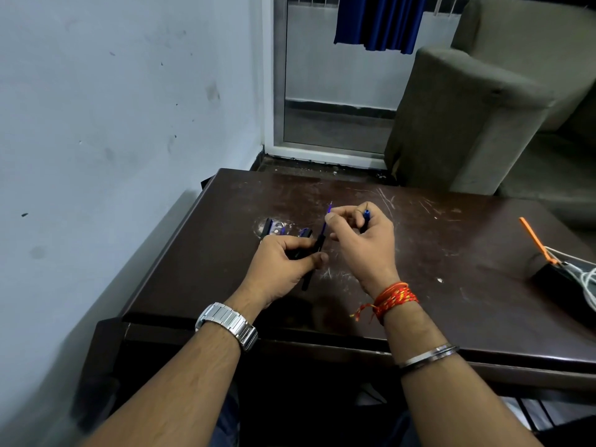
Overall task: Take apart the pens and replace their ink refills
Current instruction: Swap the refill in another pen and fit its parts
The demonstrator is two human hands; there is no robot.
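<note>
Gripping a slim black plastic pen barrel [320, 242], the left hand [280, 262] curls its fingers and thumb round the middle of it, above the dark brown scratched wooden table [451, 240]. The barrel slants, its far end pointing up and away. From that far end a thin blue ink refill [328, 210] sticks out, pinched between the thumb and forefinger of the right hand [364, 243], just right of the left hand. The right hand's other fingers curl round a small blue pen part [366, 216]; what part it is I cannot tell. Loose black and blue pen pieces [267, 226] lie on the table just beyond the left hand. A silver metal watch [227, 324] sits on the left wrist, and red thread bands [395, 298] on the right. Far to the right, near the table's edge, lie an orange-handled tool [535, 240] and white cords [580, 272].
</note>
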